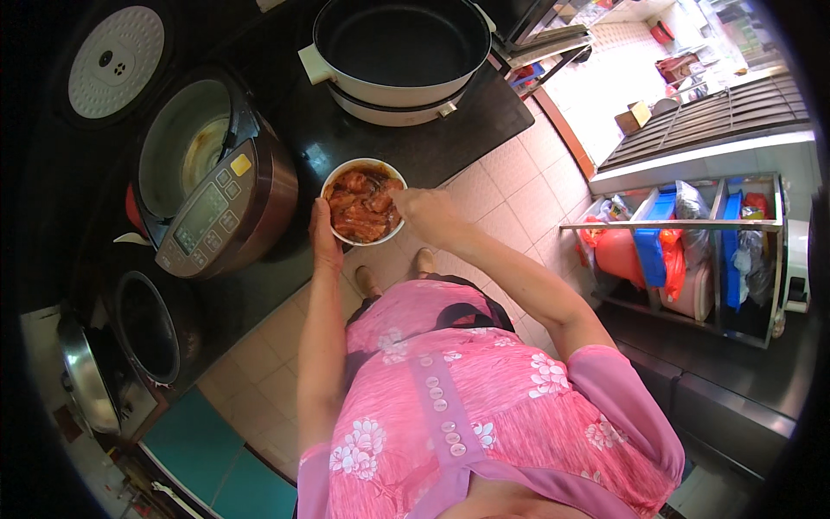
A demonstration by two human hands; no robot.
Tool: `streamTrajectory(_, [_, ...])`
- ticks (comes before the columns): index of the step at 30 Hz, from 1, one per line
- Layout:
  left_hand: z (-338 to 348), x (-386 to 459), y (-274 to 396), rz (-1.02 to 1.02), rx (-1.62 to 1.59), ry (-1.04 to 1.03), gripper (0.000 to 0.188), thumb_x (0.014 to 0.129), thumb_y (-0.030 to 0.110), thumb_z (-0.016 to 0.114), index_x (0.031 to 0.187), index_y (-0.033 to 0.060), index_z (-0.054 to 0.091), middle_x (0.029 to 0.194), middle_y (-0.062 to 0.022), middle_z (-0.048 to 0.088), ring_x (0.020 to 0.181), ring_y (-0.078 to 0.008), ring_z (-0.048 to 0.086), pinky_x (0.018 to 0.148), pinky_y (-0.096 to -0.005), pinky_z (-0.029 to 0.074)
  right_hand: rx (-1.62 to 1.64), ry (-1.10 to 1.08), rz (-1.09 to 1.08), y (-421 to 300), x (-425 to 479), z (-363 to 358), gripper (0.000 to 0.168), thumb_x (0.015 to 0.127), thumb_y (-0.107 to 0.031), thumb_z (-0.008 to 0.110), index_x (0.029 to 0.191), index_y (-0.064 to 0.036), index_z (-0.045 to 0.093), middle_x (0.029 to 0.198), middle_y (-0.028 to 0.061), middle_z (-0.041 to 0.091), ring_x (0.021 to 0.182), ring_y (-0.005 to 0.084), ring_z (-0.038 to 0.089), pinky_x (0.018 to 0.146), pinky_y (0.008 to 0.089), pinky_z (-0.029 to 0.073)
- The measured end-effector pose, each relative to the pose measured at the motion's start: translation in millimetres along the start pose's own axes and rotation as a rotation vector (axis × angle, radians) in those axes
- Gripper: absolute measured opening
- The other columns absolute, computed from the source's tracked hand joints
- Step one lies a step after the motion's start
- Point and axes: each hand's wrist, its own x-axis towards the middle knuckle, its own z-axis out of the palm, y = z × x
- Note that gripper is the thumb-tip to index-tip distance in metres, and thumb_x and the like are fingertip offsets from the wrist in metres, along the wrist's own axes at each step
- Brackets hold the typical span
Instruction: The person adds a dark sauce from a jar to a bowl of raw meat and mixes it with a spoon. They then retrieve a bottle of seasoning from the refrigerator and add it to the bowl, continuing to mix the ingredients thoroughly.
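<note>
A white bowl (329, 183) full of meat pieces in reddish-brown sauce (362, 207) is held up near the counter edge. My left hand (326, 233) grips its left side, with the thumb at the rim. On the other side, my right hand (425, 213) has its fingers curled at the bowl's right rim, beside the meat. Whether it holds a utensil is hidden. Left of the bowl stands a rice cooker (272, 175) with a button panel, its lid (117, 61) raised and no pot visible inside its chamber (204, 146).
A black cooking pot (146, 327) sits nearer on the dark counter (389, 143), with a metal wok (91, 376) beyond it. A white electric pan (402, 78) stands at the back. On the right is a metal rack (674, 226) with bags and blue trays. Tiled floor (506, 168) lies below.
</note>
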Motion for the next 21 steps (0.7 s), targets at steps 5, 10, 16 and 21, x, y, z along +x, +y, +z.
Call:
streamTrajectory(5, [-2.1,-5.4,-0.4,0.036,0.003,-0.036,0.059,0.096,0.051,0.043,0.131,0.0036,0.047,0.128,-0.0094,0.053,0.117,-0.0194,0.052,0.098,-0.0344,0.042,-0.005,0.126,-0.144,-17.3,-14.9,-7.2,0.034,0.074,-0.009,0.058,0.107,0.000,0.056,0.078,0.0110,0.063,0.072,0.0260,0.065,0.061,0.0372,0.051])
streamTrajectory(10, [2.4,-3.7,4.3,-0.007,0.028,-0.001,0.060,0.096,0.051,0.042,0.132,0.0035,0.045,0.129,-0.0094,0.052,0.118,-0.0193,0.052,0.098,-0.0344,0.042,-0.025,0.076,-0.220,-18.1,-14.2,-11.3,0.035,0.073,-0.009,0.060,0.107,0.000,0.057,0.077,0.0111,0.063,0.071,0.0263,0.065,0.060,0.0373,0.051])
streamTrajectory(16, [-3.8,-1.9,0.6,0.002,-0.035,-0.007,0.055,0.093,0.050,0.050,0.127,0.0079,0.050,0.124,-0.0067,0.054,0.112,-0.0163,0.055,0.093,-0.0299,0.045,-0.071,0.067,-0.268,3.9,22.8,-0.3,0.028,0.076,-0.010,0.058,0.103,-0.002,0.061,0.080,0.0128,0.066,0.074,0.0277,0.066,0.062,0.0382,0.052])
streamTrajectory(21, [1.1,-1.7,0.4,0.015,0.032,0.043,0.052,0.094,0.048,0.050,0.127,0.0082,0.050,0.121,-0.0060,0.056,0.109,-0.0152,0.056,0.090,-0.0289,0.046,0.276,0.072,-0.156,6.7,4.9,-19.7,0.018,0.079,-0.011,0.056,0.093,-0.004,0.065,0.085,0.0157,0.067,0.078,0.0308,0.066,0.064,0.0397,0.052])
